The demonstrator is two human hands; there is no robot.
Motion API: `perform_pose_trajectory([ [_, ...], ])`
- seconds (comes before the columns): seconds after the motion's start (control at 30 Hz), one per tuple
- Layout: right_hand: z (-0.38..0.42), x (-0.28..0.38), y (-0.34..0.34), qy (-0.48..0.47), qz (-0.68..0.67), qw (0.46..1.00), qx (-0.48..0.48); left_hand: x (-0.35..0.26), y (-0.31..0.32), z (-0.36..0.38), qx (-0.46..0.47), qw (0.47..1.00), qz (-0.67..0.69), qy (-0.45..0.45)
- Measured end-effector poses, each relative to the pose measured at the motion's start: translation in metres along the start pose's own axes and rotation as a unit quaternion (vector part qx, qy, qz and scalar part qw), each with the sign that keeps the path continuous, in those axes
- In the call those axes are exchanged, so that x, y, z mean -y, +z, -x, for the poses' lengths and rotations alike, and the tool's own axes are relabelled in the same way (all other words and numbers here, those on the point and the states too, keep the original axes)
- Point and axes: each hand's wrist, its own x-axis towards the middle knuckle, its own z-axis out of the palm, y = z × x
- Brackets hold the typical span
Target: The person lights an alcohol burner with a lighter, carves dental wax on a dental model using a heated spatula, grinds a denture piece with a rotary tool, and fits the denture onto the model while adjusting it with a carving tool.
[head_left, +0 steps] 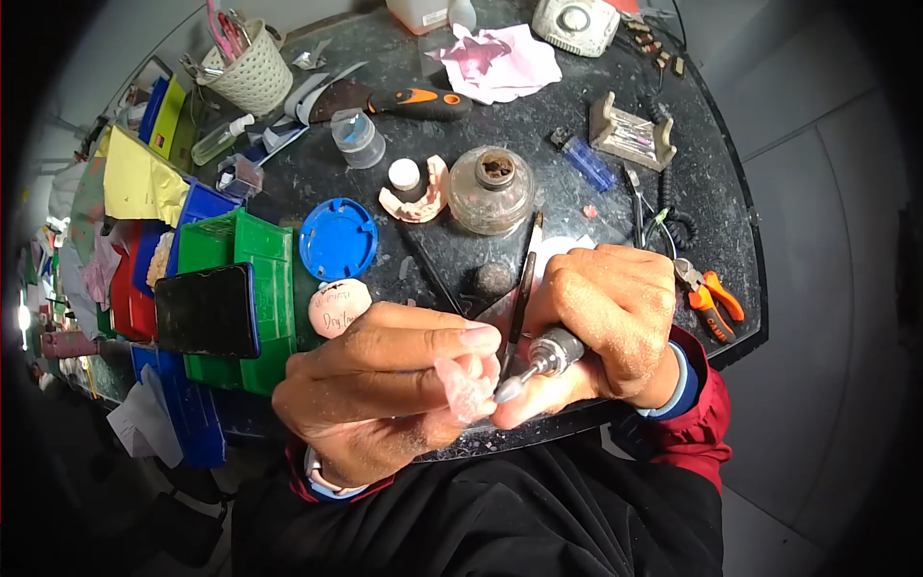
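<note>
My left hand (370, 385) pinches a small translucent pink acrylic denture piece (463, 392) between thumb and fingertips. Fingers of my right hand (615, 313) wrap round a rotary handpiece (558, 351), its pale tapered bur pointing left. The bur's tip lies close beside the pink piece, near my left fingertips. Both hands meet over the bench's front edge, with pale dust on the skin. Just beyond them lie a dark-handled brush (525, 288) and a round plaster piece with handwriting (338, 308), partly covered by my left hand.
A glass burner bottle (491, 190) stands mid-bench beside a plaster dental cast (423, 195) and a blue lid (338, 238). Green bin (269, 288) and leaning phone (208, 311) are at left. Orange-handled pliers (711, 300) lie right, below a blue lighter (588, 163).
</note>
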Motion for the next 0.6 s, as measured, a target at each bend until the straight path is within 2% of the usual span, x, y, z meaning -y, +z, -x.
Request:
perform_pose_trajectory([
  [0.1,0.004,-0.005,0.004,-0.009,-0.011,1.0,-0.004,0.002,0.004,0.0,-0.009,1.0,0.029,0.003],
  [0.13,0.005,-0.006,0.006,-0.013,-0.009,1.0,-0.01,0.0,0.004,0.002,-0.013,0.999,0.023,-0.021],
  [0.33,0.009,-0.008,0.01,-0.023,-0.011,1.0,-0.016,0.002,-0.004,0.003,0.039,0.999,0.01,-0.036],
  [0.6,0.011,-0.007,0.012,-0.015,-0.024,1.0,-0.01,-0.002,-0.001,0.0,0.049,0.998,-0.024,-0.039],
])
